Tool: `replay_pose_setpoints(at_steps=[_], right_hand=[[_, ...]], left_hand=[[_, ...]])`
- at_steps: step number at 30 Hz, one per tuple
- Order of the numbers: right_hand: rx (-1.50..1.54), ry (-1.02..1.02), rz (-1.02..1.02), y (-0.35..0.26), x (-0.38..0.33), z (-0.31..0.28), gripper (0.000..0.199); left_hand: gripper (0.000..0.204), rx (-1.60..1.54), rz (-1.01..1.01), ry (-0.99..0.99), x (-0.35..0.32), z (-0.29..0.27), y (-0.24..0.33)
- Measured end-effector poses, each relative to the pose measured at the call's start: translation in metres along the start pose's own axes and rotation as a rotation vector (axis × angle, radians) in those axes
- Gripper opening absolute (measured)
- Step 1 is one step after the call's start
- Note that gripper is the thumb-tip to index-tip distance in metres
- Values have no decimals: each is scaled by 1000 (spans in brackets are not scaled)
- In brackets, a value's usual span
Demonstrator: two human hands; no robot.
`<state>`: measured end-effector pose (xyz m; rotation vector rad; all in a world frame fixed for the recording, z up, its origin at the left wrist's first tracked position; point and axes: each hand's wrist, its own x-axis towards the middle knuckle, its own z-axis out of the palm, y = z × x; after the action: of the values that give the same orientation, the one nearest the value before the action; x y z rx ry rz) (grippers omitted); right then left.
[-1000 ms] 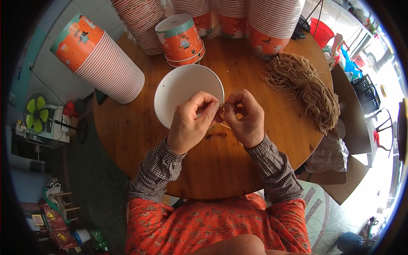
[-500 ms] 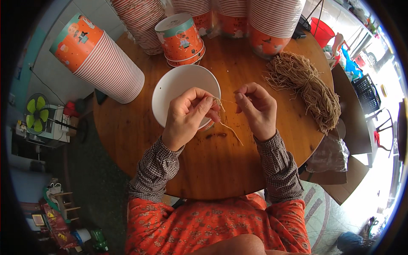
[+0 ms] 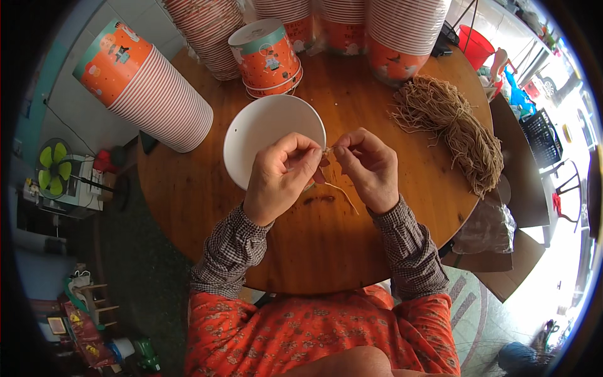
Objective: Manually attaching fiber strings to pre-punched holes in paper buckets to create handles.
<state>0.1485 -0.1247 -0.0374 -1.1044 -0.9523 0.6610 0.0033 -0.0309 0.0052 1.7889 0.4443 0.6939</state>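
String (image 3: 342,191), a thin tan length of it, is the thing in hand: its upper end is pinched between the two hands above the round wooden table (image 3: 352,251), and its free tail droops down and to the right, ending just over the bare wood below the right hand.

By size, the table comes first, filling the middle of the view. On its far-left edge lies a long tilted stack of orange-and-teal paper cups (image 3: 147,85), and more tall stacks (image 3: 402,31) stand along the far edge. A short stack of the same cups (image 3: 269,56) stands upright just beyond the white paper bowl. To the right, well apart from the hands, a thick bundle of tan cords (image 3: 455,129) sprawls toward the table's edge.

The white bowl (image 3: 264,135) sits mouth up, with its near rim under the left hand (image 3: 279,176). That hand is curled closed, thumb against fingertips, nipping the string's end right at the bowl's near-right rim. The right hand (image 3: 370,166) is just beside it, with fingertips (image 3: 342,147) pressed together on the same bit of string, so the two pinches nearly touch. Whether the string passes through the bowl's rim cannot be told; the fingers cover that spot.
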Motion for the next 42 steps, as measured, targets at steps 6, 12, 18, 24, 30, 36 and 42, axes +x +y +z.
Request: replay_pose_setpoints(at_steps=[6,12,18,24,30,36,42], right_hand=[[22,25,-35,2,-1,3,7],[178,-3,36,0,-1,3,10],[178,100,-18,1,1,3,9],[-40,74,-263,-4,4,-3,11],[-146,69,-253,-6,3,-2,12],[-98,52,-288,-6,4,-3,12],[-279,37,-362,-4,3,-2,11]], left_hand=[[11,-212,-101,-180,2,-3,-5],[12,-257,-77,-151,4,-6,-3],[10,-208,-32,-117,5,-7,-6],[8,-132,-5,-67,4,-2,-1],[8,17,81,-18,2,2,2],[9,-17,63,-1,2,2,2],[9,-12,75,-16,2,2,1]])
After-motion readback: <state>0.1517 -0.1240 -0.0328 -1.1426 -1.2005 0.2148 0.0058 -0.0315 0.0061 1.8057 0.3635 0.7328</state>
